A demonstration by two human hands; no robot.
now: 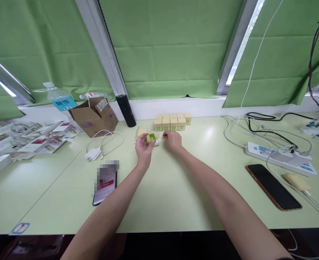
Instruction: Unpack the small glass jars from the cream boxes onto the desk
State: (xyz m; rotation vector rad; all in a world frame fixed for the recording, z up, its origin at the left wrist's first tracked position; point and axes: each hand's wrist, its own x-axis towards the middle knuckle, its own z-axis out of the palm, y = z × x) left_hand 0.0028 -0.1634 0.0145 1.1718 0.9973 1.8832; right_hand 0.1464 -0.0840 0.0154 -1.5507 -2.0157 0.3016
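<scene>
"What's my left hand doing?"

"From the head view, I have the left hand [143,146] with thumb and fingers closed around a bright lime-green, rounded, hollow piece [150,138]. That piece is above the pale yellow-green table [175,202], near its far side."

"And the right?"

"My right hand [172,140] is just beside it, the fingers curled in and the tips drawn together. I can't tell whether they pinch anything. Between the hands is a small whitish object [157,140], partly covered by the left hand and too small to make out."

"Anything close by?"

"Just behind my right hand I see a cluster of small, pale yellow, cube-shaped boxes [170,123], with green marks on their fronts. Another pale yellow item [141,132] shows behind my left fingers."

"Further out?"

"To the left I get a tall black cylinder [126,111], leaning in my view, and a brown cardboard carton [97,117] with its flaps raised. Well to the right, a dark-screened phone with an orange-brown edge [273,187] lies near a long white power strip [280,157]."
</scene>
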